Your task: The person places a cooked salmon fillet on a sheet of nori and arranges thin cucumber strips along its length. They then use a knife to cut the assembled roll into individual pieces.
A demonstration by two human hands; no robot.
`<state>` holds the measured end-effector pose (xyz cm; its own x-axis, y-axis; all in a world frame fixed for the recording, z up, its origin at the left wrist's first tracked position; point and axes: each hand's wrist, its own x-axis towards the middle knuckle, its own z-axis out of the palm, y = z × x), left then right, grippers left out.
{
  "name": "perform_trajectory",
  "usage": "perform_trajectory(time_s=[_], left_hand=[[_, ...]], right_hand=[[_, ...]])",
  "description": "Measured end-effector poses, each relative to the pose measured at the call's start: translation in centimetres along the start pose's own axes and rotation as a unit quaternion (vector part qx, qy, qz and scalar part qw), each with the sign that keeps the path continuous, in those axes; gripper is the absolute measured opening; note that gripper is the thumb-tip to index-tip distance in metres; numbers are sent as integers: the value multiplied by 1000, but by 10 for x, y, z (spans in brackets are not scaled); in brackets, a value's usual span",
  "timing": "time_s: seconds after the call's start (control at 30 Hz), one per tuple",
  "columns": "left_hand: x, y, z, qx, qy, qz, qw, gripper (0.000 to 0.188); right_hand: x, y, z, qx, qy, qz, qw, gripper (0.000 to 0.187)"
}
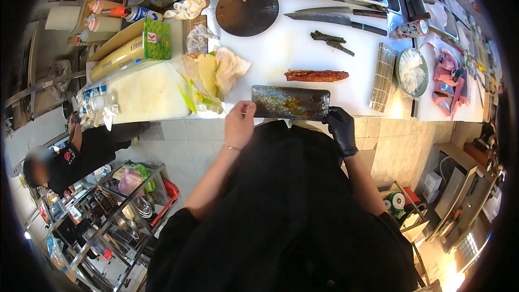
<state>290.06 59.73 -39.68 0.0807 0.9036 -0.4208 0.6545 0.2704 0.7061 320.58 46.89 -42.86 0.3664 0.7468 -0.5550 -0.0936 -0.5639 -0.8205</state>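
A dark rectangular plate [291,101] with a mottled, shiny surface lies at the near edge of the white cutting board [259,57]. My bare left hand [239,124] has its fingers curled at the plate's left end. Wearing a black glove, my right hand [340,130] grips the near right corner. Just beyond the plate is a long browned, glazed fillet [317,75]. Strips of dark green seaweed [331,42] lie farther back. A rolling mat of bamboo [381,78] rests to the right, beside a bowl [400,79] of white rice.
Two knives [335,18] lie at the back, near a round dark plate [247,11]. Crumpled cloths and wrappings [208,73] sit left, by a green box [157,39] of film. Raw fish pieces [447,86] are far right. Another person [81,151] stands at the left.
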Motion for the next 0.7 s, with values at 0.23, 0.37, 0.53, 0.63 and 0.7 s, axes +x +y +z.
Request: perform_trajectory(time_s=[0.23,0.37,0.53,0.63,0.7], left_hand=[[164,125,-84,60,-26,31,997,81],[281,106,-89,62,68,21,996,81],[307,107,-79,143,70,56,986,68],[264,82,-53,243,101,223,939,56],[171,69,-43,303,91,294,902,56]], right_hand=[[158,-165,24,-82,-18,-124,989,27],[296,-185,96,-322,36,-205,923,35],[357,-177,117,-219,19,-108,970,40],[340,-168,113,-195,47,-53,978,36],[311,-171,94,-179,9,-132,975,39]])
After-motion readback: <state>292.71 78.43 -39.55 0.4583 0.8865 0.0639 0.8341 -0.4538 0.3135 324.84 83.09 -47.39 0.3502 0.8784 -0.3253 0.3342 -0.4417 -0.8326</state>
